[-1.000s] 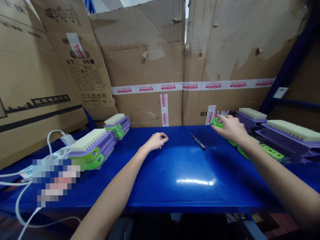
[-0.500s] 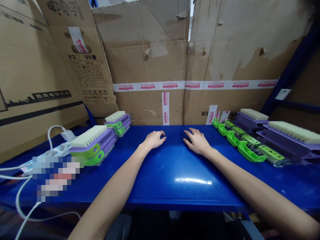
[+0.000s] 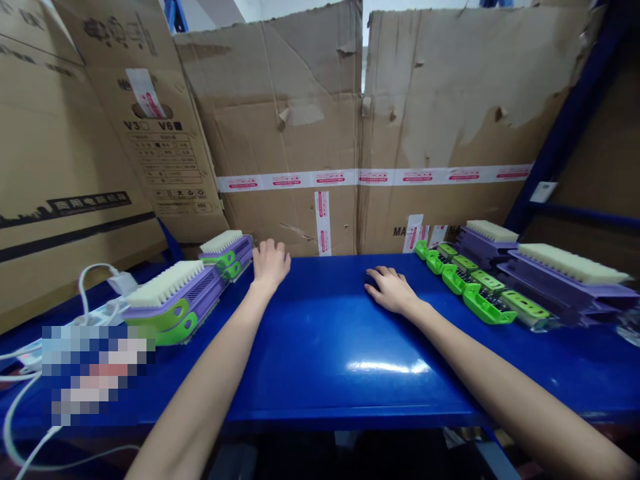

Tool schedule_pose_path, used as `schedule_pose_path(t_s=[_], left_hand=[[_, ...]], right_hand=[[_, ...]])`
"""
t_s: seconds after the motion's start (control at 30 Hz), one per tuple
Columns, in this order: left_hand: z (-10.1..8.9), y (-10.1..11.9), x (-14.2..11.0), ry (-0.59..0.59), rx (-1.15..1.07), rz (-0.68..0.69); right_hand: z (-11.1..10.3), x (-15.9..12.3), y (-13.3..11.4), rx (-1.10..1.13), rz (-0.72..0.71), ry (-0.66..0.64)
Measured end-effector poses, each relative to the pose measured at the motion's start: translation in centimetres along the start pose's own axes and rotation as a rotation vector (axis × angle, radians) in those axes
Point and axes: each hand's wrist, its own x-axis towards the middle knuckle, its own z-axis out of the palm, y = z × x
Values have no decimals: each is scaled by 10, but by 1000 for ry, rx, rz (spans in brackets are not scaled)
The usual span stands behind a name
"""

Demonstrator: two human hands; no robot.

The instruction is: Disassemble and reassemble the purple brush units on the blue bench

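Noted first: a left hand [image 3: 271, 263] with fingers lightly spread and nothing visible in the grasp, close beside the far-left purple-and-green stack [image 3: 240, 255]. Unable to tell contact from a narrow gap at the fingertips. Noted well apart from it: a right hand [image 3: 393, 290], likewise without a load, palm down with fingers loosely spread, on or just above the blue tabletop [image 3: 300, 373].

Found nearer on the left, behind no obstruction: a larger purple-and-green stack [image 3: 200, 293], topped with a pale toothed block [image 3: 167, 283]. Judged light for its bulk, with stiff, thin-walled plastic below and softer, foam-like teeth above. Likely to slip a little along the smooth sides, and to part between layers if lifted by the top alone. Best taken low across both purple sides, under the lower layer, without pinching the teeth.

Found right of the right hand: a row of green curved pieces [image 3: 487, 308], apparently light and rigid, best pinched at the rims. Recorded beyond them: purple housings [image 3: 545, 290] with similar pale tops. Recorded at far left: a white power strip [image 3: 107, 313] with cables; behind everything, upright cardboard [image 3: 280, 140].
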Motion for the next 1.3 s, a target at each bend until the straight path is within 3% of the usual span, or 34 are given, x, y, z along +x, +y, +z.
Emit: schedule_pose_path(t_s=[0.27, 0.4, 0.5, 0.73, 0.97, 1.3], left_hand=[[-9, -64, 41, 36, 156, -243], [-10, -90, 50, -118, 162, -450], [-11, -96, 51, -249, 106, -516], [-23, -93, 56, -335, 112, -436], [-33, -77, 51, -224, 223, -219], [-41, -28, 37, -89, 332, 79]], right_hand=[[-1, 1, -2, 0, 1, -11], [1, 2, -2, -2, 2, -16], [1, 2, -3, -3, 1, -18], [0, 2, -2, -10, 2, -11], [-1, 2, -1, -15, 23, -26], [-2, 5, 22, -69, 220, -60]])
